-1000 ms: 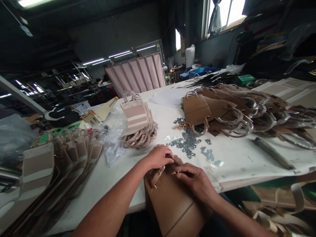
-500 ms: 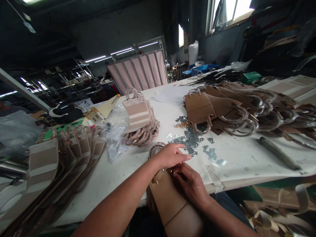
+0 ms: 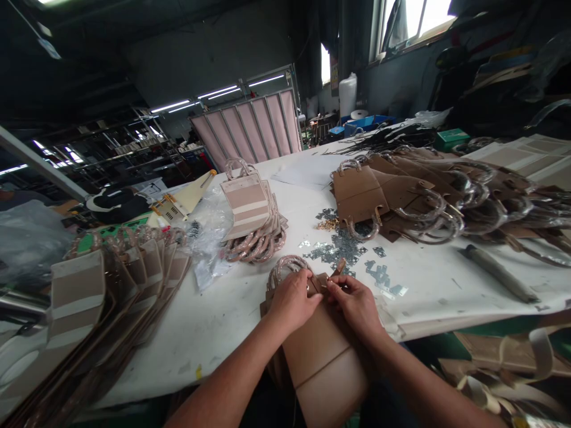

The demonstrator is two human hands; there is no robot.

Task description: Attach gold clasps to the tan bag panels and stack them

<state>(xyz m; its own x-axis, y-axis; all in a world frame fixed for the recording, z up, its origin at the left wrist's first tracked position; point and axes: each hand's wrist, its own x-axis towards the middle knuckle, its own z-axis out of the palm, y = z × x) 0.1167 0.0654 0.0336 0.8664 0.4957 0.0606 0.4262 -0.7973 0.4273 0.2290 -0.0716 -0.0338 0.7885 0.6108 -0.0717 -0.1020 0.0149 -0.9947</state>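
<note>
A tan leather bag panel slants from the table edge down towards my lap, a seam line across it. Its plastic-wrapped handle shows beyond my left hand, whose fingers curl onto the panel's top edge. Beside it, my right hand pinches a small brown leather tab at the same edge. Tiny metal glints show between the fingertips, too small to name. Flat grey metal plates lie heaped just beyond the hands, with small gold-coloured fittings next to them.
Striped bag panels with wrapped handles stand in a stack ahead and another row at left. Brown panels pile up at right, near a dark grey bar. Clear plastic lies left of centre. Leather strips hang low at right.
My left hand has drawn back from near the metal plates to the panel's top edge. My right hand has shifted slightly up and right, and the tab now sticks up between its fingers.
</note>
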